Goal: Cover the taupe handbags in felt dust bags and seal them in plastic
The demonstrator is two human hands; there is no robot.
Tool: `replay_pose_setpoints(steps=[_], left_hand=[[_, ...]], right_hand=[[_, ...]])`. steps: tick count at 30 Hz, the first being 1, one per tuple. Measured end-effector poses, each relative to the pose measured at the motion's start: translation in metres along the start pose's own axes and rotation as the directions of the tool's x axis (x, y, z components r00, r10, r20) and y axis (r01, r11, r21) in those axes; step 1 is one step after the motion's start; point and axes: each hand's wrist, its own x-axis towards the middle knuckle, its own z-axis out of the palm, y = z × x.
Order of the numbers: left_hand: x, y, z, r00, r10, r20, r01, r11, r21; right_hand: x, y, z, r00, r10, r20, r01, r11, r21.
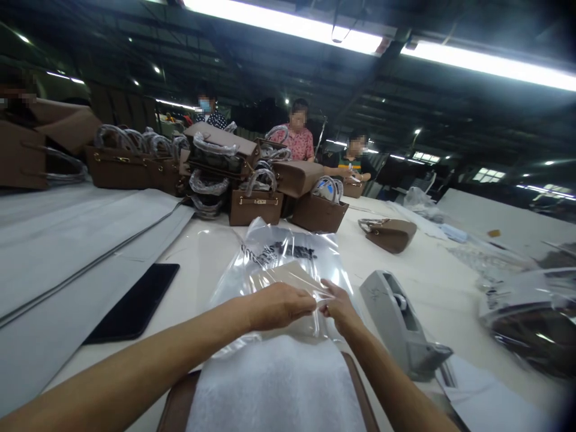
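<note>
- The left hand (279, 305) and the right hand (338, 306) meet at the near edge of a clear plastic bag (283, 264); both pinch the thin, glossy film between thumb and fingers.
- The plastic bag lies flat on the white desk (198, 264), crinkled, with black print near its far end and a tan flat piece showing through the film.
- Just nearer than the bag is a soft white fibrous sheet (274, 384), lying over a brown rounded piece (175, 402).
- Right of the bag stands one grey plastic tape dispenser (398, 321), wedge-shaped and matt.
- Left of the bag lies one flat black rectangular slab (135, 303), smooth and dark.
- Beyond the bag sits a pile of brown boxy handbags (256, 207), too many to count, their handles wrapped in shiny film; one more handbag (390, 233) lies alone on its side.
- Three people (297, 135) sit behind the pile.
</note>
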Motion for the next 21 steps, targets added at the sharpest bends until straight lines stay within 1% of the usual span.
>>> replay_pose_setpoints(steps=[1,3,4,5,6,8,10,11,13,15,17,18,20,21], left_hand=[[-0.005,0.001,-0.003,1.0,0.017,0.025,-0.018,0.999,0.03],[-0.014,-0.002,-0.007,0.998,-0.017,0.053,0.01,0.992,0.125],[-0.018,-0.005,-0.008,0.997,-0.054,0.054,0.044,0.983,0.177],[-0.02,-0.009,-0.008,0.994,-0.096,0.046,0.084,0.972,0.22],[-0.021,-0.012,-0.007,0.99,-0.136,0.031,0.124,0.961,0.248],[-0.019,-0.017,-0.004,0.983,-0.183,0.004,0.175,0.948,0.266],[-0.013,-0.017,0.001,0.983,-0.183,-0.007,0.178,0.948,0.265],[-0.01,-0.015,0.004,0.985,-0.17,-0.005,0.165,0.949,0.267],[-0.005,-0.012,0.008,0.99,-0.138,0.014,0.129,0.952,0.277],[-0.002,-0.009,0.01,0.994,-0.106,0.031,0.093,0.956,0.279],[-0.004,-0.009,0.011,0.995,-0.1,0.03,0.089,0.961,0.26],[-0.005,-0.01,0.011,0.994,-0.108,0.025,0.098,0.965,0.244],[-0.011,-0.015,0.011,0.99,-0.138,0.016,0.132,0.971,0.2],[-0.013,-0.018,0.013,0.988,-0.154,0.012,0.15,0.973,0.173]], right_hand=[[0.002,-0.001,-0.004,0.995,-0.044,-0.086,0.045,0.999,0.017],[-0.001,-0.002,-0.013,0.974,-0.085,-0.211,0.096,0.994,0.042],[-0.005,-0.001,-0.016,0.968,-0.078,-0.239,0.093,0.994,0.05],[-0.01,0.001,-0.018,0.969,-0.058,-0.24,0.074,0.996,0.057],[-0.016,0.003,-0.017,0.975,-0.03,-0.22,0.044,0.997,0.061],[-0.028,0.008,-0.012,0.989,0.026,-0.143,-0.018,0.998,0.061],[-0.033,0.013,-0.002,0.997,0.058,-0.056,-0.055,0.997,0.051],[-0.032,0.014,0.003,0.998,0.059,-0.022,-0.058,0.997,0.043],[-0.019,0.014,0.012,0.999,0.037,0.013,-0.037,0.999,0.025],[0.002,0.012,0.021,1.0,-0.004,0.019,0.004,1.0,0.004],[0.019,0.011,0.026,0.998,-0.054,0.011,0.054,0.998,-0.023],[0.023,0.01,0.027,0.997,-0.083,0.008,0.083,0.996,-0.041],[0.016,0.009,0.021,0.99,-0.143,0.008,0.144,0.985,-0.095],[0.004,0.009,0.015,0.985,-0.173,0.019,0.174,0.976,-0.13]])
